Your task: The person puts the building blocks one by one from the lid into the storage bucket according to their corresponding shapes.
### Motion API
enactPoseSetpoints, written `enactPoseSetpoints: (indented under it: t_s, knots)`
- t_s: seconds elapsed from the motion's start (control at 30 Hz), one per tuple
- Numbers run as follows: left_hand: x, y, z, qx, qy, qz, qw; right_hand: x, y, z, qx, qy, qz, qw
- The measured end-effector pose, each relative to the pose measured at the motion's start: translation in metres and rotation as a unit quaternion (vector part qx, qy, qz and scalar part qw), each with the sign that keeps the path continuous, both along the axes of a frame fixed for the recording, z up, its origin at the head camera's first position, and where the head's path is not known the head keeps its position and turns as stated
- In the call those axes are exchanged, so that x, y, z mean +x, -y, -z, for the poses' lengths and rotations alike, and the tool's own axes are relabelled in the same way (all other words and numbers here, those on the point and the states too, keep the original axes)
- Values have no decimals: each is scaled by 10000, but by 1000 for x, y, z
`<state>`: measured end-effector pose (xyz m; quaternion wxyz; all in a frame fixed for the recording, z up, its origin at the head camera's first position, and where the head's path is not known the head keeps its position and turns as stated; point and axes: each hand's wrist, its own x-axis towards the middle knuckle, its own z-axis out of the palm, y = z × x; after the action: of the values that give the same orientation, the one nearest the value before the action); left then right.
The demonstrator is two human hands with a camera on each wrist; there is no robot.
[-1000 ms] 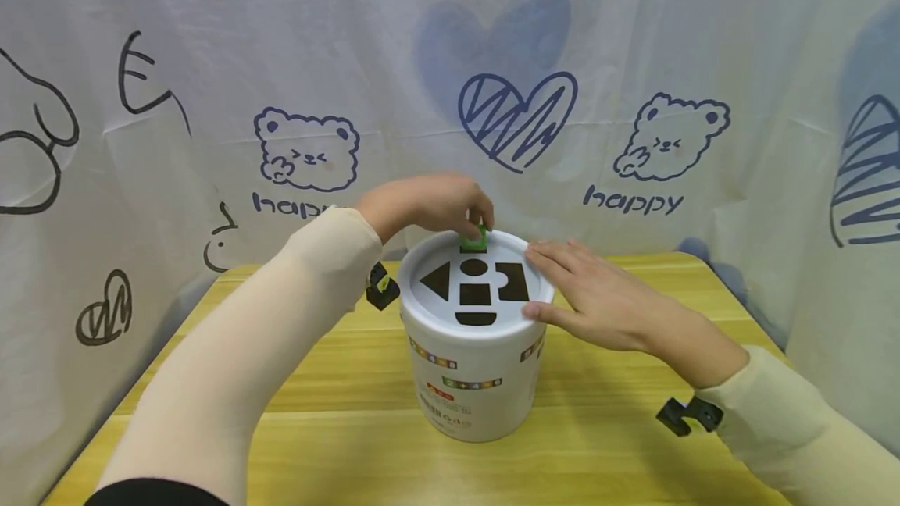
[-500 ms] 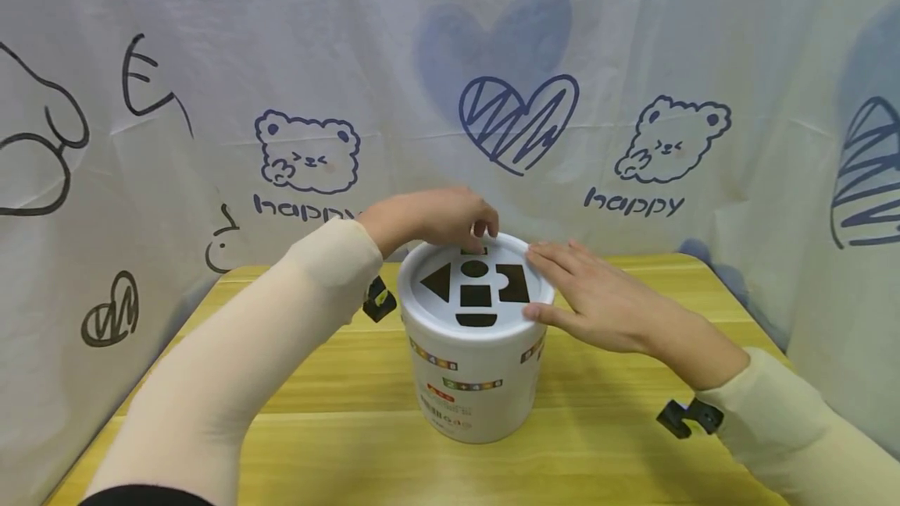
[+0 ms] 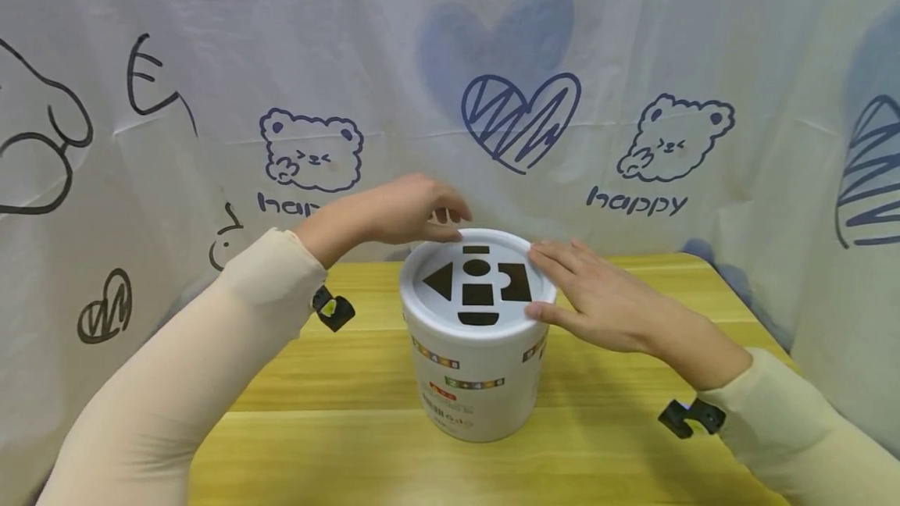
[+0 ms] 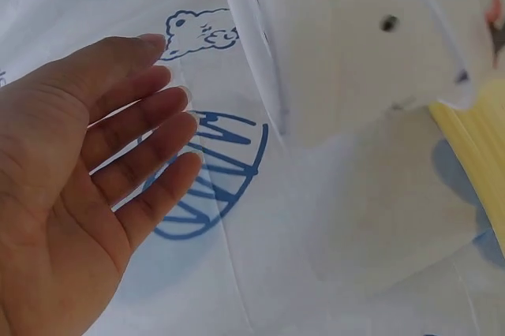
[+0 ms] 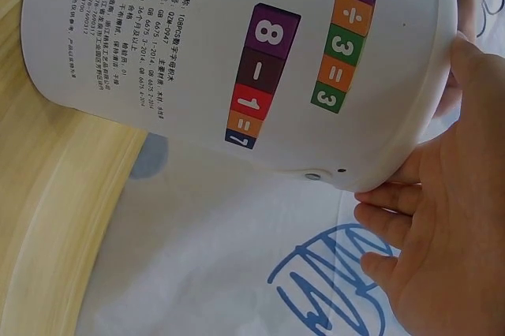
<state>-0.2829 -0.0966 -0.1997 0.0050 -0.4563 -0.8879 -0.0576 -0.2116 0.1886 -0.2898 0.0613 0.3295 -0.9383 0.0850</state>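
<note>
A white bucket (image 3: 492, 408) stands upright, printed with coloured number sums. Its white lid (image 3: 430, 309) has several dark cut-outs, among them a triangular slot (image 3: 440, 282), a round slot (image 3: 476, 268) and a square slot (image 3: 478, 294). Just beyond the lid's far left rim, my left hand (image 3: 404, 211) hovers with relaxed fingers. In the left wrist view that hand (image 4: 95, 154) is bare, its fingers apart from the bucket (image 4: 347, 52). My right hand (image 3: 605, 299) rests on the lid's right rim, thumb and fingers spread. The right wrist view shows its fingers (image 5: 394, 198) touching the lid edge.
The bucket stands on a yellow wood-grain table (image 3: 337, 428). A pale curtain (image 3: 394, 45) with hearts and bear drawings hangs close behind and at both sides. A black clip-like wrist mount (image 3: 333, 309) sits at the left cuff, another (image 3: 692, 418) at the right.
My left hand held a green block at the far rectangular slot a second ago. The block is out of sight now, and that hand has drawn back left. The right hand has stayed put.
</note>
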Motion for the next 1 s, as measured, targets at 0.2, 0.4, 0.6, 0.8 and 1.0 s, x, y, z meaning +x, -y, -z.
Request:
enactPoseSetpoints:
  t_s: [0.2,0.4,0.6,0.8,1.0]
  knots:
    - [10,23,4,201,61,-265,9994,0,0,1,-10,0,24,10000]
    - [20,48,6,327,127,-694,9970,-1,0,1,5,-52,-18,10000]
    - [21,76,12,472,37,-1143,9923,-2,0,0,25,53,16,10000]
    - [21,104,23,635,-52,-1355,9887,-2,-1,1,-30,-42,53,10000]
    - [26,136,44,749,-16,-1790,9810,-3,0,2,-60,-102,28,9999]
